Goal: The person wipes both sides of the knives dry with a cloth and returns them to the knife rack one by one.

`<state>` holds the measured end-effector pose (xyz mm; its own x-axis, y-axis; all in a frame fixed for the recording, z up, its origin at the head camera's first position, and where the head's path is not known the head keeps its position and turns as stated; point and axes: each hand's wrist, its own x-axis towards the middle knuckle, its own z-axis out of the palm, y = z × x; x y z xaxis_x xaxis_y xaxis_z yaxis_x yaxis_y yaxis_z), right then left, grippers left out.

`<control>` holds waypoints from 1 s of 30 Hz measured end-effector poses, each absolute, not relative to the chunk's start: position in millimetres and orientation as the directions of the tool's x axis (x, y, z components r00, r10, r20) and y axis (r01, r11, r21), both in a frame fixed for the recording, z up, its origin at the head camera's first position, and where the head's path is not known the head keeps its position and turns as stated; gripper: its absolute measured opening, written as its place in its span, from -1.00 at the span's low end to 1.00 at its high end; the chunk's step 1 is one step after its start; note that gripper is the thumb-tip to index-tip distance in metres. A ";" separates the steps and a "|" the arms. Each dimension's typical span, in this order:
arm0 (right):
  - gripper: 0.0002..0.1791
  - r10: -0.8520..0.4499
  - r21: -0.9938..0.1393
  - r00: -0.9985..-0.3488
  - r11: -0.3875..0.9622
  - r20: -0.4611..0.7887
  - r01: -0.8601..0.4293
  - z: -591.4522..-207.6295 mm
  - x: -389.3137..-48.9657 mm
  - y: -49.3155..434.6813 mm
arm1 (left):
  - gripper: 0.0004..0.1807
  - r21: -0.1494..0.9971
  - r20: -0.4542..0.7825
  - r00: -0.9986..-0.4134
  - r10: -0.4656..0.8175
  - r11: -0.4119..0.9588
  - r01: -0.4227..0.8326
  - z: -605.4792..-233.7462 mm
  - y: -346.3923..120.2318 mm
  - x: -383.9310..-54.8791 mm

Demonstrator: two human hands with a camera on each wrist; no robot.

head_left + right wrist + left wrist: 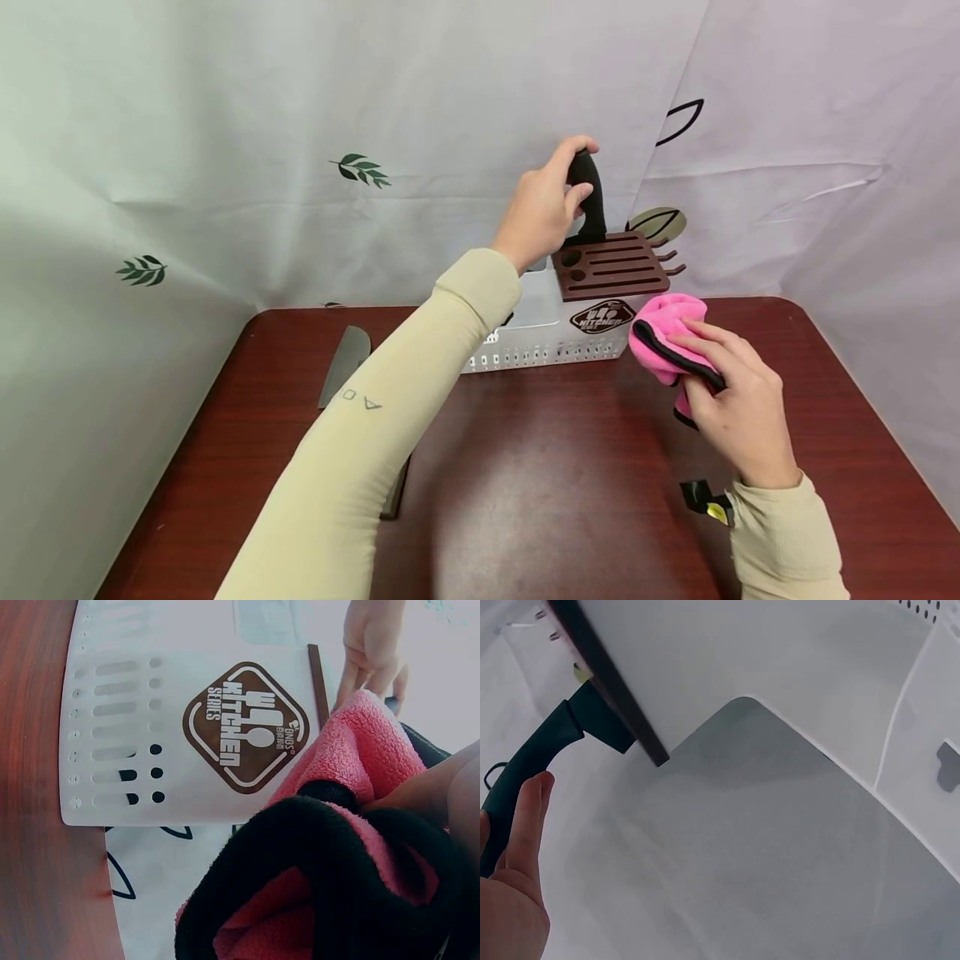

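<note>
At the back, my left hand (542, 207) grips a black knife handle (591, 196), fingers at its top and thumb at its side. The handle stands upright at the brown slotted rack (611, 268) on a white perforated holder (534, 298); its blade is hidden. In the left wrist view the handle (536, 754) rises from behind the rack's edge. My right hand (742, 408) holds a bunched pink cloth (670, 317) with black edging, in front of the holder's right end. Folds of the cloth (352, 742) cover the fingertips in the right wrist view.
A wide grey blade (343, 360) lies on the table (540, 467) at left, partly behind my left sleeve (375, 433). Another dark-edged flat piece (393, 498) shows below that sleeve. Fabric walls (450, 100) close in the back and sides. Hooks (672, 254) stick out from the rack's right side.
</note>
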<state>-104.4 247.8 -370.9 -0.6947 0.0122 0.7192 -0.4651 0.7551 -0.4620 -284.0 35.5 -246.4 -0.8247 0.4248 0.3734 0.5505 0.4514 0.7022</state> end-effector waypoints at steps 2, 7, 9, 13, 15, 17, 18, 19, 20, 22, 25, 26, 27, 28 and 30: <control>-0.51 0.011 -0.463 -0.696 0.753 0.718 -0.467 -371.1 -104.6 247.9 | -0.56 0.696 0.359 -0.826 0.434 0.466 0.547 -248.4 36.3 -284.1; -0.52 0.008 -0.460 -0.694 0.754 0.720 -0.469 -370.9 -104.8 248.4 | -0.57 0.690 0.335 -0.833 0.440 0.488 0.535 -253.2 38.7 -285.1; -0.52 0.009 -0.458 -0.693 0.756 0.721 -0.467 -370.7 -104.6 248.9 | -0.56 0.685 0.329 -0.836 0.440 0.498 0.532 -254.8 39.9 -285.3; -0.52 0.010 -0.460 -0.691 0.754 0.723 -0.470 -371.0 -104.8 249.5 | -0.55 0.671 0.333 -0.835 0.438 0.512 0.536 -256.4 40.9 -285.7; -0.52 0.007 -0.461 -0.693 0.751 0.721 -0.473 -371.2 -105.3 249.4 | -0.52 0.661 0.333 -0.833 0.443 0.521 0.541 -256.2 40.1 -286.1; -0.52 0.004 -0.460 -0.693 0.751 0.721 -0.474 -371.3 -105.9 249.3 | -0.46 0.652 0.321 -0.833 0.451 0.532 0.540 -255.7 38.3 -286.4; -0.52 0.004 -0.459 -0.692 0.751 0.721 -0.474 -371.2 -106.0 249.4 | -0.42 0.650 0.312 -0.834 0.455 0.539 0.537 -255.3 37.1 -286.6; -0.52 0.005 -0.458 -0.692 0.752 0.722 -0.473 -371.0 -105.9 249.8 | -0.39 0.649 0.303 -0.836 0.459 0.542 0.533 -254.9 36.0 -286.7; -0.52 0.007 -0.457 -0.691 0.754 0.723 -0.471 -370.8 -105.7 250.2 | -0.36 0.651 0.301 -0.835 0.461 0.541 0.533 -254.6 34.6 -286.8; -0.52 0.011 -0.456 -0.689 0.757 0.725 -0.468 -370.2 -105.3 251.0 | -0.29 0.662 0.301 -0.841 0.450 0.535 0.524 -254.2 31.1 -287.2; -0.52 0.016 -0.455 -0.685 0.759 0.729 -0.466 -369.5 -104.7 251.9 | -0.23 0.686 0.313 -0.851 0.422 0.519 0.510 -253.9 22.4 -288.1; -0.53 0.018 -0.455 -0.683 0.759 0.730 -0.466 -369.2 -104.5 251.9 | -0.22 0.691 0.318 -0.855 0.411 0.517 0.506 -253.7 18.4 -288.3; -0.53 0.019 -0.455 -0.683 0.759 0.730 -0.465 -368.9 -104.2 251.9 | -0.20 0.700 0.314 -0.861 0.400 0.515 0.494 -253.6 13.7 -288.3; -0.53 0.020 -0.455 -0.683 0.759 0.730 -0.465 -368.8 -104.0 251.8 | -0.19 0.712 0.309 -0.867 0.391 0.509 0.484 -253.6 8.7 -288.1; -0.53 0.022 -0.456 -0.683 0.760 0.730 -0.463 -368.3 -103.3 251.8 | -0.17 0.726 0.310 -0.874 0.374 0.500 0.472 -254.6 -3.2 -287.3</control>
